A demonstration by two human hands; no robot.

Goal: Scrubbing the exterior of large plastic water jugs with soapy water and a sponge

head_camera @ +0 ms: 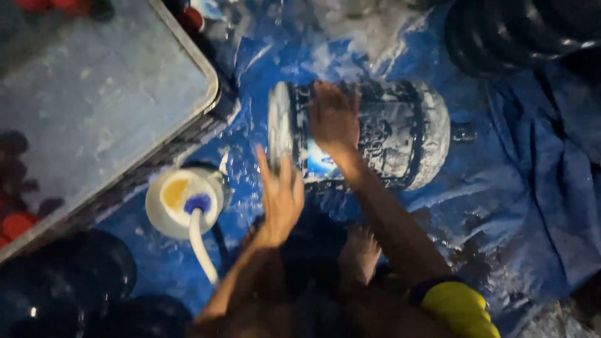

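The right hand is pressing flat, fingers spread, on a soapy water jug lying sideways on the wet blue tarp; the left hand is hovering released beside its base. The slick jug could roll away.

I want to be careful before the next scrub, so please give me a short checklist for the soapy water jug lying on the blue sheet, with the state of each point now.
1. Jug lies on its side on the blue sheet: ok.
2. Right hand rests flat on the jug body: ok.
3. Left hand is near the jug's base end; contact: cannot tell, blurred.
4. Foam covers the jug surface: ok.
5. Jug mouth closed by a cap: cannot tell.
6. White bowl with the white handle stands apart from the jug, by the left hand: ok.
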